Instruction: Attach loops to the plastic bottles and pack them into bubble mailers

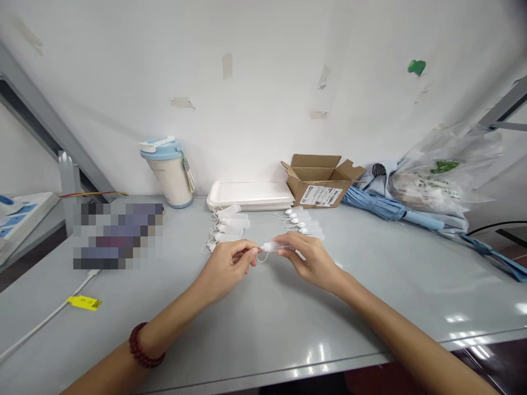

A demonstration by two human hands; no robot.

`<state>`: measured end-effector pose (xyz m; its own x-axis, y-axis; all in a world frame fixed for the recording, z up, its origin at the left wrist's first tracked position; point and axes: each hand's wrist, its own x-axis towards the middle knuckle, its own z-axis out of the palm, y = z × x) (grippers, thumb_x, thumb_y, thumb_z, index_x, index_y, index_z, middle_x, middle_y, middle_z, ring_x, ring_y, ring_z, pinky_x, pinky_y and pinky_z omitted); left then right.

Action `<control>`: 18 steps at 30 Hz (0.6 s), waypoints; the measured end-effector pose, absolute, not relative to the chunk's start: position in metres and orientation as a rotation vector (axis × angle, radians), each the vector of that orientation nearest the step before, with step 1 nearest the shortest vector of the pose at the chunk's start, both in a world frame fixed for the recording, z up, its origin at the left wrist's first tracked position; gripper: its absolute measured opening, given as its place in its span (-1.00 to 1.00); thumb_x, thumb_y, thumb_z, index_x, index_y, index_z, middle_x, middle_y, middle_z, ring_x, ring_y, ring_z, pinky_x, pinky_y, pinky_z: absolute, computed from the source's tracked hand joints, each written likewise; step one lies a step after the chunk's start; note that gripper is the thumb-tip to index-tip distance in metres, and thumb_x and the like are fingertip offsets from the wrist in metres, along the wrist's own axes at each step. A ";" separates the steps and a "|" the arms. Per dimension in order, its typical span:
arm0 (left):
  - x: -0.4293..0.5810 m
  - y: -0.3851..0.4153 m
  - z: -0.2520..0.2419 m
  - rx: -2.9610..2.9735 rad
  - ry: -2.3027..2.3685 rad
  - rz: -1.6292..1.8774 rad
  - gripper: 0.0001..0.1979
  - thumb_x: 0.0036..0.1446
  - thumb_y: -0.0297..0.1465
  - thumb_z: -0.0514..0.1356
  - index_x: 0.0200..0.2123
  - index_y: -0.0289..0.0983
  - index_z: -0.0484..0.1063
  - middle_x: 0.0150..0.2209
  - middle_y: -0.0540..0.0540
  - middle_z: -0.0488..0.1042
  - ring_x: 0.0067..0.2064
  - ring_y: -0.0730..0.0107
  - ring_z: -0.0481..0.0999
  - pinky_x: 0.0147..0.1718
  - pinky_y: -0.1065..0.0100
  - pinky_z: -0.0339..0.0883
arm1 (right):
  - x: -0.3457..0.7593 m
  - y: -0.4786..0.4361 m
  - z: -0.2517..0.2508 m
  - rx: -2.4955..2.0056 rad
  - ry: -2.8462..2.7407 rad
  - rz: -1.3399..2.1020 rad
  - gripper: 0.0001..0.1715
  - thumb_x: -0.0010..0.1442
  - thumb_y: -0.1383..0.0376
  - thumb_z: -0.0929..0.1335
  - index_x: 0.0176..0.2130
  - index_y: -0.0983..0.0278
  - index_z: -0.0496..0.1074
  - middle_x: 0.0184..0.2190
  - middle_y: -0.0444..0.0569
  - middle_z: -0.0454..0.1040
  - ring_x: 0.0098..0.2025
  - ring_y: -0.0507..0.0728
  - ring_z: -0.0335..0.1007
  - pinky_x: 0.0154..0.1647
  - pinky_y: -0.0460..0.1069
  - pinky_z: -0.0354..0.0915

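Observation:
In front of me, between both hands, a small clear dropper bottle (268,247) with a white top lies sideways just above the table. My right hand (308,258) is closed around its body, which the fingers partly hide. The fingertips of my left hand (233,266) pinch at the nozzle end, where the small cap is mostly hidden; a thin white strap loops below. Behind my left hand lies a row of similar dropper bottles (234,224) with looped straps. A second row of dropper bottles (302,222) lies behind my right hand.
A stack of white trays (251,193) and an open cardboard box (319,184) stand by the wall. To the left are a tumbler (168,173), a blurred-out object (119,236) and a white cable (49,323). A folded blue umbrella (379,206) and plastic bag (444,170) lie right.

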<state>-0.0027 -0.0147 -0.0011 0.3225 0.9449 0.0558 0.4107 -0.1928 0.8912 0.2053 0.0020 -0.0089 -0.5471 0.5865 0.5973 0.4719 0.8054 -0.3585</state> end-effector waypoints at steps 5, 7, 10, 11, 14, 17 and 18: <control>-0.001 -0.015 -0.002 1.867 1.254 0.835 -0.74 0.16 -0.30 0.03 -0.40 -0.28 0.46 -0.50 -0.01 0.43 -0.48 0.45 0.35 -0.47 0.42 0.24 | 0.205 0.003 -0.011 -0.780 -2.243 0.221 -0.80 0.27 0.34 0.22 -0.12 0.28 0.35 -0.35 0.01 0.49 -0.39 0.06 0.38 -0.39 -0.05 0.30; -0.001 -0.015 0.000 1.855 1.231 0.839 -0.76 0.14 -0.29 0.06 -0.36 -0.28 0.47 -0.48 -0.01 0.44 -0.46 0.44 0.37 -0.45 0.43 0.26 | 0.206 0.003 -0.009 -0.790 -2.227 0.219 -0.81 0.27 0.33 0.23 -0.13 0.28 0.36 -0.36 0.00 0.49 -0.39 0.06 0.39 -0.40 -0.05 0.31; 0.000 -0.014 0.004 1.815 1.248 0.861 -0.75 0.07 -0.27 0.15 -0.25 -0.28 0.49 -0.43 -0.03 0.47 -0.40 0.40 0.42 -0.41 0.41 0.29 | 0.208 0.004 -0.005 -0.823 -2.205 0.215 -0.82 0.26 0.32 0.25 -0.13 0.26 0.36 -0.35 0.00 0.50 -0.38 0.07 0.41 -0.38 -0.04 0.32; -0.001 -0.014 0.005 1.794 1.251 0.872 -0.73 0.06 -0.25 0.16 -0.23 -0.28 0.48 -0.41 -0.04 0.48 -0.40 0.40 0.42 -0.41 0.41 0.30 | 0.208 0.004 -0.004 -0.832 -2.200 0.215 -0.82 0.26 0.31 0.25 -0.13 0.26 0.36 -0.34 0.01 0.50 -0.37 0.08 0.42 -0.37 -0.03 0.33; -0.002 -0.015 0.008 1.733 1.217 0.901 -0.73 0.08 -0.22 0.14 -0.27 -0.29 0.48 -0.44 -0.03 0.45 -0.43 0.43 0.39 -0.44 0.42 0.30 | 0.207 0.004 -0.003 -0.826 -2.183 0.212 -0.82 0.26 0.32 0.25 -0.12 0.25 0.36 -0.31 0.01 0.51 -0.33 0.09 0.43 -0.33 -0.02 0.34; -0.003 -0.015 0.009 1.711 1.218 0.918 -0.76 0.10 -0.26 0.13 -0.40 -0.30 0.49 -0.52 0.01 0.40 -0.51 0.49 0.33 -0.49 0.46 0.26 | 0.206 0.003 -0.004 -0.778 -2.191 0.191 -0.81 0.25 0.34 0.26 -0.12 0.26 0.36 -0.33 0.00 0.50 -0.35 0.07 0.41 -0.35 -0.04 0.32; -0.003 -0.015 0.009 1.711 1.225 0.917 -0.77 0.09 -0.27 0.14 -0.44 -0.30 0.49 -0.54 0.01 0.39 -0.53 0.51 0.31 -0.50 0.46 0.24 | 0.206 0.002 -0.005 -0.768 -2.201 0.187 -0.82 0.25 0.35 0.26 -0.12 0.27 0.36 -0.34 0.00 0.50 -0.36 0.07 0.40 -0.37 -0.05 0.31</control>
<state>-0.0032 -0.0147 0.0089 0.2609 0.9607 0.0953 0.3626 -0.1890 0.9126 0.2056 0.0023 -0.0046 -0.5115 0.5812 0.6329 0.4661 0.8065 -0.3638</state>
